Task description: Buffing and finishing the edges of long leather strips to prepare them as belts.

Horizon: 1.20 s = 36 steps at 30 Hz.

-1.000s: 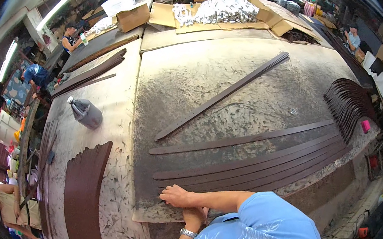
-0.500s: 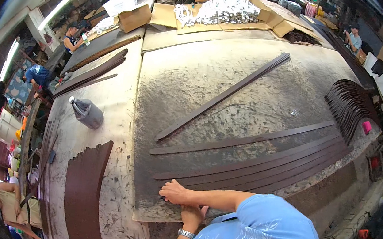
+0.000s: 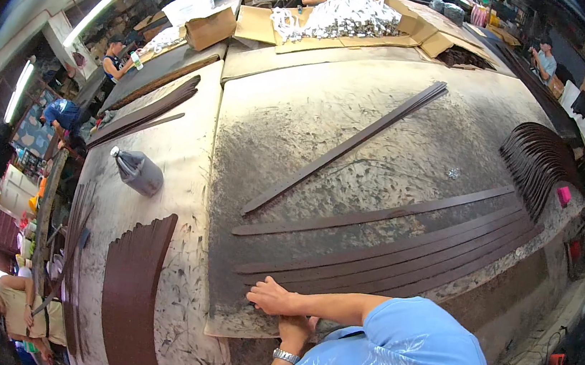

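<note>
My right hand point(image 3: 270, 298) reaches across from the blue sleeve and lies with curled fingers on the near ends of several long dark brown strips point(image 3: 399, 256). These strips lie side by side on a stained cardboard sheet point(image 3: 277, 130). My left hand point(image 3: 295, 327), with a metal watch point(image 3: 285, 355) on its wrist, sits just below at the sheet's near edge. Its fingers are partly hidden under my right forearm. Two single strips point(image 3: 368, 214) lie apart farther up, and another long strip point(image 3: 354, 143) runs diagonally.
A grey squeeze bottle point(image 3: 138, 170) lies to the left. A fan of brown strips point(image 3: 135, 287) is at the near left, and another fan point(image 3: 536, 163) hangs over the right edge. Cardboard boxes with white pieces point(image 3: 340, 15) and seated people are at the back.
Both hands stay almost still on the strip ends. The view has shifted slightly.
</note>
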### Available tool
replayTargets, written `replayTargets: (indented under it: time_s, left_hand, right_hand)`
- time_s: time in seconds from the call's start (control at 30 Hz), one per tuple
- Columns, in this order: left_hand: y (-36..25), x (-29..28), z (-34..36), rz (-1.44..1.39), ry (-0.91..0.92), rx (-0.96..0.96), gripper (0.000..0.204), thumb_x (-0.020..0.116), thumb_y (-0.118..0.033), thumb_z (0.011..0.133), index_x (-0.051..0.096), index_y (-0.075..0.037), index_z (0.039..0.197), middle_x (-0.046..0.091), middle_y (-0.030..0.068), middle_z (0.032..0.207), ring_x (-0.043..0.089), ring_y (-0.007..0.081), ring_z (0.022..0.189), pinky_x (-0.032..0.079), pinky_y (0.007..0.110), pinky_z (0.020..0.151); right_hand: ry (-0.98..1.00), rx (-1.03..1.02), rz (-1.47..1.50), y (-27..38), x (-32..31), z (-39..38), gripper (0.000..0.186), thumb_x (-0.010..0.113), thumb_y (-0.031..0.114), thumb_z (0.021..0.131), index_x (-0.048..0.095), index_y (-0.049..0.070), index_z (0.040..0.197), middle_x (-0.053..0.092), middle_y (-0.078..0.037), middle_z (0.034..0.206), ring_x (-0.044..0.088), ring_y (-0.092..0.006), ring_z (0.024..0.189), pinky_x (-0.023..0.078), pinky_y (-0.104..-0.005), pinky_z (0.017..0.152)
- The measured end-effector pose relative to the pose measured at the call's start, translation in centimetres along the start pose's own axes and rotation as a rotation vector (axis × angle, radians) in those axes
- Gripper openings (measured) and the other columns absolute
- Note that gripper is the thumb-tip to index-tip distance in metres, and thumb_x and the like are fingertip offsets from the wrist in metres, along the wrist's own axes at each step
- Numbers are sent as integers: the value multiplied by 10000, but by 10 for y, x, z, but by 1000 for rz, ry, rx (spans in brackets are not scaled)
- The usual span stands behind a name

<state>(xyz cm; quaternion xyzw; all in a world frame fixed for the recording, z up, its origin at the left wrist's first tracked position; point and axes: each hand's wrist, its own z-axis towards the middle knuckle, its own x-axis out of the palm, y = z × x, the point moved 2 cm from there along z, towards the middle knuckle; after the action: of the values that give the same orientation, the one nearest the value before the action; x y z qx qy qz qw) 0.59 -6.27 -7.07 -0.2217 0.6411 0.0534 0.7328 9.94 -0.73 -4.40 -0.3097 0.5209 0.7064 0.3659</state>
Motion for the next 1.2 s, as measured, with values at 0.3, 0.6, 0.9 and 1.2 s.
replayTargets:
  time_s: [0.3,0.6,0.9,1.2]
  left_hand:
    - [20,-48,17,-559,195,-564,763,654,-463,876,421,0,1437,450,243,1468,440,396,1337,291,521,1125]
    - [40,-44,11,-15,-118,-642,798,595,-496,913,379,44,1458,335,267,1542,249,416,1457,194,605,1147]
    - [30,-57,15,74,-143,-571,737,598,-488,911,449,14,1429,352,225,1546,237,403,1467,157,622,1158]
    - [-25,-15,6,-118,98,-215,833,650,-552,848,457,16,1424,419,222,1487,308,414,1410,184,597,1169]
  right_hand:
    - [-196,151,-6,-9,-45,12,211,707,235,841,573,84,904,612,-83,882,620,-300,884,465,-444,723]
    - [-145,373,-22,-52,-91,-48,194,700,205,819,595,54,879,634,-168,898,626,-399,889,505,-517,751]
    - [-87,440,67,-63,-96,-38,276,710,260,859,558,37,918,624,-173,920,606,-404,897,471,-480,735]
    - [171,250,23,-23,-22,-6,291,725,279,833,569,46,912,638,-143,907,617,-381,927,458,-494,742]
